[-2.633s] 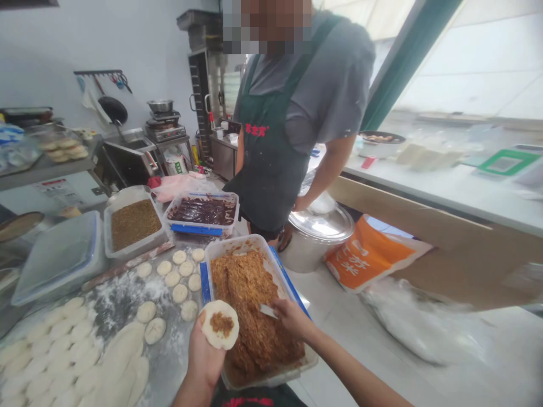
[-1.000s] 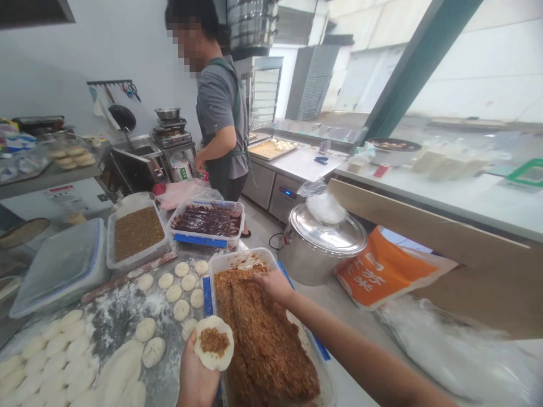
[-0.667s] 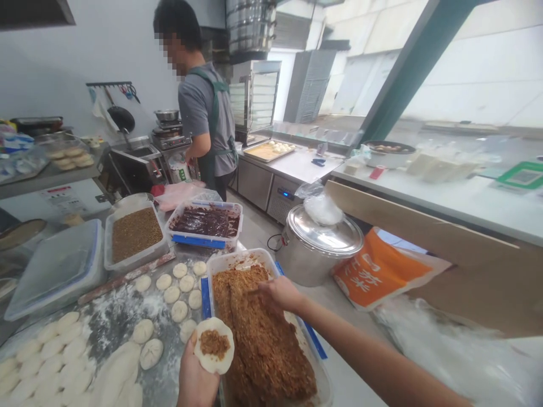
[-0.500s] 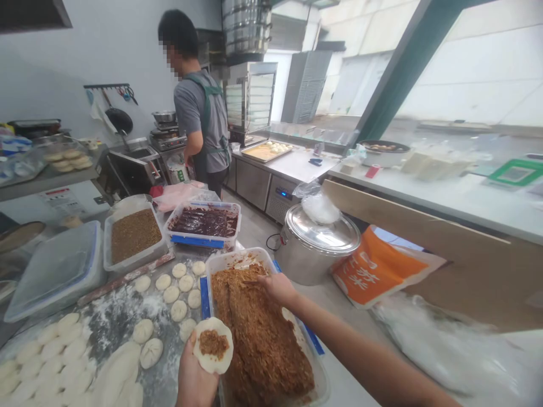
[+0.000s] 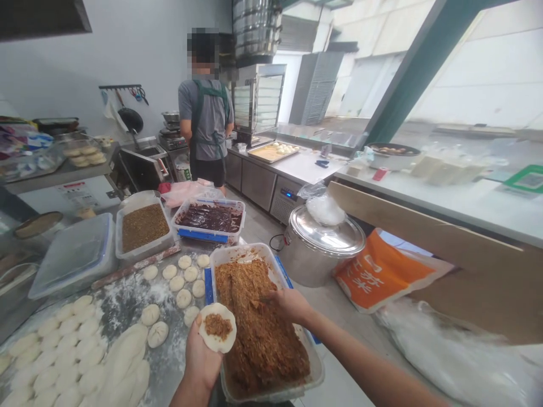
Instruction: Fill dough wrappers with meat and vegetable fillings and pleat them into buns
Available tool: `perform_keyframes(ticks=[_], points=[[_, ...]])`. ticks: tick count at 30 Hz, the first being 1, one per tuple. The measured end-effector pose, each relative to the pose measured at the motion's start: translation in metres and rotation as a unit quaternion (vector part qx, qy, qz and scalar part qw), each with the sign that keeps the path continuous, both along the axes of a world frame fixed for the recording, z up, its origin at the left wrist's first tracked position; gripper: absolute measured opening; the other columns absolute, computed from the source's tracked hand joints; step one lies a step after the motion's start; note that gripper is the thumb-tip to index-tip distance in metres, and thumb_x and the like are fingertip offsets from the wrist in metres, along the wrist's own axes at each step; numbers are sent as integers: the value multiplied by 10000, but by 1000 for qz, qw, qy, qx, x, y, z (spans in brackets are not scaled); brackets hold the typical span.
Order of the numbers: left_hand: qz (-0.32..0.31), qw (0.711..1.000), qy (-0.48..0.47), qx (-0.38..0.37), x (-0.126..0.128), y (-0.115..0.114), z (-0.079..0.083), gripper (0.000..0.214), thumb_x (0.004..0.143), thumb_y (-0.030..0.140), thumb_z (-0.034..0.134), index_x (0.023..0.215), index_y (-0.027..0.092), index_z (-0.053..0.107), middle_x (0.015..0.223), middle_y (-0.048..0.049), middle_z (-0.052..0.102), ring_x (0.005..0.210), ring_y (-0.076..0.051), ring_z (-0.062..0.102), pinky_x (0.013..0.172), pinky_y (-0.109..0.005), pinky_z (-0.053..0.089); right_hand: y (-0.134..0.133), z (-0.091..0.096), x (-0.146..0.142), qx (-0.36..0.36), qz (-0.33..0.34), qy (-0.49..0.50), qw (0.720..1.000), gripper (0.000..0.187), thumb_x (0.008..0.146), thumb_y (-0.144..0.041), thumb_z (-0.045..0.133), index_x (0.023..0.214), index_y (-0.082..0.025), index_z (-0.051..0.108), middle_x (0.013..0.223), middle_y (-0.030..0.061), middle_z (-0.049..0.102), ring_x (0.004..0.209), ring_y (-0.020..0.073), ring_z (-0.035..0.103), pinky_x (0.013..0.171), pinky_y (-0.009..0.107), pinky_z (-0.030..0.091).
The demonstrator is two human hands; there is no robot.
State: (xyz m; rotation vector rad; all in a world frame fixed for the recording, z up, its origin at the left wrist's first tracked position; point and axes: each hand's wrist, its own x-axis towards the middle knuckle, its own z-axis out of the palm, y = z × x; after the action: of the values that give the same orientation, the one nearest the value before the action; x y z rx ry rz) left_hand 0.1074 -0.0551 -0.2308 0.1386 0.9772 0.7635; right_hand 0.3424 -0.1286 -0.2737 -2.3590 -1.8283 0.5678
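Note:
My left hand cups a round dough wrapper, with a patch of brown filling on its middle. Over the large plastic tub of brown minced filling, my right hand is closed round a thin stick-like tool. The tool's tip meets the surface of the filling; most of it is hidden by the fingers. Left of the tub, several small dough rounds lie on the floured table. Two pleated buns sit beside a long lump of dough.
A rolling pin lies behind the dough pieces. Beyond it stand a tub of dark crumbly filling and one of dark paste. At the right are a lidded steel pot and an orange bag. A co-worker stands farther back.
My right hand has moved a little right and nearer over the filling. The left hand still holds the filled wrapper. The co-worker has turned their back, and the camera view has shifted slightly left.

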Motion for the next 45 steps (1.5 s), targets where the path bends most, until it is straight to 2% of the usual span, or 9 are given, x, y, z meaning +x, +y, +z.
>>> perform_keyframes(ticks=[6, 10, 13, 16, 19, 25, 29, 35, 45], points=[[2, 1000, 5, 5, 14, -3, -8, 219, 779, 296, 440, 831, 141, 586, 737, -57, 654, 670, -202, 609, 661, -356, 464, -9, 21, -30, 48, 26, 127, 990, 243, 824, -238, 379, 690, -145, 559, 645, 3, 564, 602, 106, 506, 538, 188, 348], [-23, 998, -58, -10, 30, -6, -3, 248, 781, 308, 422, 816, 130, 590, 737, -74, 648, 674, -209, 603, 662, -353, 458, -19, 49, -71, 149, -7, 235, 961, 284, 839, -173, 301, 914, -168, 575, 709, 19, 568, 653, 130, 522, 602, 213, 387], [-16, 996, -91, -11, 39, -6, 9, 248, 782, 301, 423, 795, 125, 597, 726, -69, 642, 664, -189, 595, 661, -327, 456, -25, 54, -100, 205, -22, 171, 963, 460, 768, -69, 345, 1183, -229, 462, 890, 49, 546, 789, 155, 524, 700, 240, 403], [3, 996, -88, -4, 38, -3, 21, 237, 784, 281, 423, 759, 124, 600, 706, -60, 634, 661, -174, 589, 665, -307, 455, -28, 46, -116, 240, -17, 44, 970, 512, 754, -49, 377, 1234, -224, 420, 908, 75, 518, 802, 181, 501, 706, 277, 411], [-7, 995, -97, 16, 30, 3, 26, 238, 782, 266, 417, 710, 126, 596, 657, -53, 618, 630, -179, 581, 645, -320, 454, -33, 45, -116, 243, 23, -21, 969, 499, 740, -39, 405, 1204, -215, 455, 854, 73, 520, 754, 180, 492, 680, 288, 421], [51, 997, -45, 23, 22, 10, 26, 247, 793, 309, 411, 728, 146, 585, 672, -37, 614, 606, -165, 569, 626, -316, 449, -39, 74, -103, 228, 48, -6, 972, 537, 672, 10, 411, 1132, -247, 514, 864, 51, 536, 746, 150, 504, 656, 235, 416], [-7, 996, -82, 26, 28, 4, 31, 239, 766, 329, 449, 739, 140, 595, 661, -45, 610, 611, -170, 571, 623, -307, 447, -27, 78, -110, 282, 43, 5, 958, 401, 788, -75, 395, 1134, -238, 513, 918, 75, 536, 792, 160, 499, 688, 250, 410], [17, 997, -69, 41, 22, 9, 29, 244, 762, 318, 449, 775, 139, 613, 728, -62, 632, 656, -183, 583, 678, -339, 448, -29, 89, -105, 188, 27, 51, 980, 420, 740, -44, 399, 1056, -267, 562, 827, 41, 533, 724, 145, 511, 655, 235, 404], [-2, 996, -79, 44, 28, 6, 39, 295, 776, 372, 431, 878, 151, 599, 809, -63, 642, 722, -195, 594, 694, -347, 447, -29, 99, -102, 168, -9, 103, 980, 407, 810, -124, 328, 1124, -281, 536, 845, 46, 538, 740, 145, 531, 656, 235, 404]])
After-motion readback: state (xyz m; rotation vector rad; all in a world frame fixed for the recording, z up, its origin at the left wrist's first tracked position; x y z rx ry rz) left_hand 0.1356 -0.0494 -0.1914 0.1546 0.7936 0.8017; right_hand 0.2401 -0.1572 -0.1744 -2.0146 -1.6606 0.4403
